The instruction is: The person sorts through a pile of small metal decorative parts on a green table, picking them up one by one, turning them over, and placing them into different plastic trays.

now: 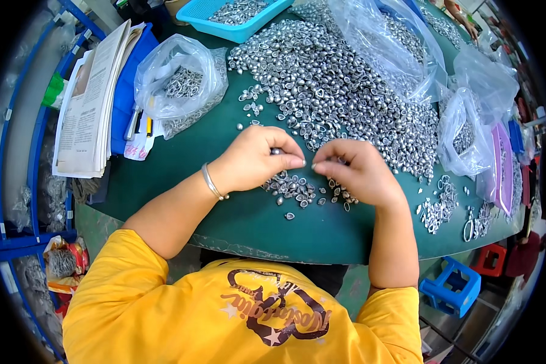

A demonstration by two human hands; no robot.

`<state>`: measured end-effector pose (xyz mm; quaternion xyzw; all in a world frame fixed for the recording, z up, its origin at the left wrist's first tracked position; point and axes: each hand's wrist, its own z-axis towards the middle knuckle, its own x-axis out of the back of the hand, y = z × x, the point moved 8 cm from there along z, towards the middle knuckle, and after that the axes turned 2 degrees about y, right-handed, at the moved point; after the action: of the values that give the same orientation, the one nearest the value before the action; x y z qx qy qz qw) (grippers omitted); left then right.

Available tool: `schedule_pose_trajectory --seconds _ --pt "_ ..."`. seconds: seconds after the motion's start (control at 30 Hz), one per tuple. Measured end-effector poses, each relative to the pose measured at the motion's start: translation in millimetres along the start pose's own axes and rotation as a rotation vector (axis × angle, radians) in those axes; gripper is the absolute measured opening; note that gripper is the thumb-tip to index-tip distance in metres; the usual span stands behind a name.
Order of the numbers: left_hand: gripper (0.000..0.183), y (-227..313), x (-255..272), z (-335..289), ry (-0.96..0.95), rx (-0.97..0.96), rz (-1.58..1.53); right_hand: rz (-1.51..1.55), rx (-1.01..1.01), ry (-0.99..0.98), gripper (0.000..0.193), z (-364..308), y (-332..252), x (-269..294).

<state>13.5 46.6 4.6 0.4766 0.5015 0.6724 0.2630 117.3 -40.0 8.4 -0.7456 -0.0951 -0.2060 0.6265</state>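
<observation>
My left hand (255,159), a bangle at its wrist, is closed in a pinch with thumb and forefinger pressed together. My right hand (364,171) pinches just beside it, the fingertips of the two almost meeting. What either pinch holds is too small to make out. Under the hands lies a small group of silver teardrop-shaped metal pieces (294,189) on the green table (236,218). Just beyond spreads a large heap of similar metal pieces (346,85). A dark rounded piece (276,151) shows in the curl of my left hand.
At left stand a clear bag of metal parts (182,82), a blue holder (127,91) and a stack of papers (91,109). A light-blue basket (236,30) sits at the back. More bags (467,133) and small piles (440,206) lie at right. A blue stool (452,285) stands below.
</observation>
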Motion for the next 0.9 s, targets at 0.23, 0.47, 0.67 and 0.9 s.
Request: schedule_pose_trajectory --seconds 0.23,0.47,0.67,0.9 --pt "0.009 -24.6 -18.8 -8.0 -0.175 0.429 -1.033 1.392 -0.14 -0.111 0.015 7.1 15.9 -7.4" --pt "0.005 -17.9 -15.8 -10.0 -0.134 0.424 -1.107 1.366 -0.215 -0.066 0.017 7.4 17.5 -17.0" --pt "0.005 11.4 16.1 -8.4 0.218 0.044 -0.708 1.415 -0.617 -0.102 0.032 4.1 17.4 -72.9" --pt "0.019 79.0 5.3 -27.1 0.266 -0.611 0.366 1.564 -0.481 0.148 0.032 10.9 -1.6 -98.4"
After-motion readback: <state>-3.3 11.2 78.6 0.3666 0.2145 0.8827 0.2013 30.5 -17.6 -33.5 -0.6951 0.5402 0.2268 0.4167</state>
